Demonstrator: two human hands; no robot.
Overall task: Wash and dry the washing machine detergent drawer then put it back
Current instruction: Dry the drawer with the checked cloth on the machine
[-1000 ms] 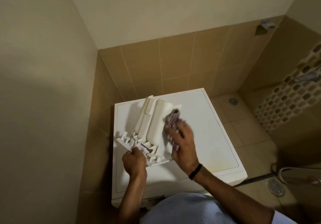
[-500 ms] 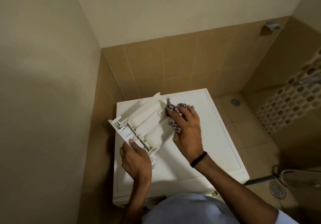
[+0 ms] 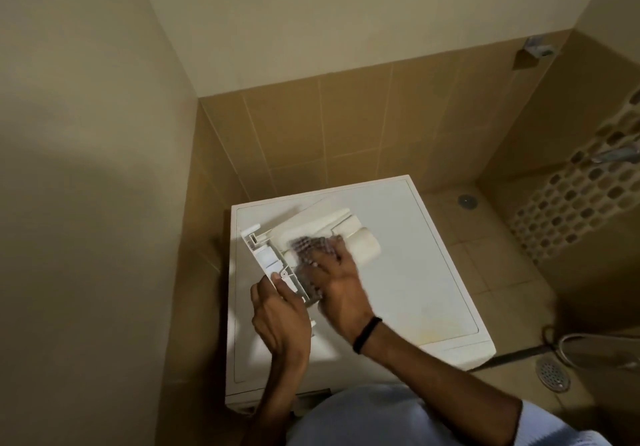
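Observation:
The white detergent drawer (image 3: 322, 234) lies on its side across the top of the white washing machine (image 3: 422, 272), its front panel pointing left. My left hand (image 3: 280, 314) grips the drawer's front panel at its near end. My right hand (image 3: 332, 283) presses a checked cloth (image 3: 308, 258) against the drawer's underside near the panel; the cloth is blurred. A black band sits on my right wrist.
The machine stands in a corner, with a plain wall on the left and tan tiles behind. To the right lies a tiled floor with a round drain (image 3: 552, 373), a hose (image 3: 588, 341) and a wall tap (image 3: 616, 154).
The drawer has been turned and laid flatter, its far end swinging right. My right hand slid the cloth from the drawer's far end toward the front panel.

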